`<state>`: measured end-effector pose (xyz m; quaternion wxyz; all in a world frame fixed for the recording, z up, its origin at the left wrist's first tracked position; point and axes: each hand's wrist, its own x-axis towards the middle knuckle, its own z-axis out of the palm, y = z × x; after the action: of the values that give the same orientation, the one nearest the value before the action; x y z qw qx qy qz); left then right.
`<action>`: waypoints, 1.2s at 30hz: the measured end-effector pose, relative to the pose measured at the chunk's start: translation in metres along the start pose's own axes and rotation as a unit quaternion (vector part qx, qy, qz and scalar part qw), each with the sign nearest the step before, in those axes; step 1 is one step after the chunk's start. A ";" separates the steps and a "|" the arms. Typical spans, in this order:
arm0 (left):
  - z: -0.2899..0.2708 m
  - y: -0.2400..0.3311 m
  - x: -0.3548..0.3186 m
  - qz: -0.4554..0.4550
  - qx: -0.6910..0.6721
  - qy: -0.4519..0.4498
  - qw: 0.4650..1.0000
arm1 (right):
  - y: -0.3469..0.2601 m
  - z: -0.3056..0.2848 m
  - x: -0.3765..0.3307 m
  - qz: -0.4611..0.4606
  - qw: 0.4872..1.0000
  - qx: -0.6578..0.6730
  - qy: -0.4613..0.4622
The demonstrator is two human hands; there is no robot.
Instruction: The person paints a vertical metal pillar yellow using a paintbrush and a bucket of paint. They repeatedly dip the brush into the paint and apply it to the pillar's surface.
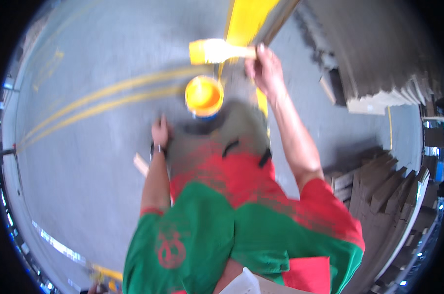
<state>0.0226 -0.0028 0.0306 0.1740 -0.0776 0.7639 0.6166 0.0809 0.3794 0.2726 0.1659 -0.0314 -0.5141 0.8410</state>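
Pointing toward the left at the upper centre of the frame, a flat paintbrush with yellow-coated bristles, a bright metallic band and a pale handle (pixel 218 51) is held by the right hand (pixel 267 71), whose fingers are closed around the end of the handle. Just below the bristles, near the centre, a small round tub with a yellow-orange inside (pixel 204 97) is seen, apart from the brush. The left hand (pixel 161 131) is placed left of centre, beside the grey-green trousers (pixel 246 125); it is blurred, and whether it is open or has hold of anything cannot be told.

The grey floor (pixel 89 161) is crossed at the left by two curved yellow lines (pixel 109 92), and a broad yellow painted band (pixel 249 20) is seen at the top centre. The upper right is filled by a tall stack of brown cardboard-like sheets (pixel 391 54), by which the floor there is blocked. More space is taken up at the lower right by leaning brown boards (pixel 378 188). A short pale strip (pixel 141 164) is seen left of the left forearm.
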 end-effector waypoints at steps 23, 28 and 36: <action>0.001 0.002 0.004 -0.042 -0.036 -0.021 0.998 | -0.331 0.084 0.061 -0.646 0.471 -0.594 0.093; 0.001 0.001 0.004 -0.047 -0.032 -0.026 0.998 | -0.294 0.062 0.077 -0.658 0.333 -0.675 0.031; 0.003 0.005 0.004 -0.040 -0.032 -0.016 0.999 | -0.193 0.013 0.028 -0.388 0.558 -0.732 -0.061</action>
<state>0.0179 0.0020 0.0335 0.2078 -0.1038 0.7371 0.6346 0.0989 0.4575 0.4513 0.3645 0.1115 -0.9240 0.0304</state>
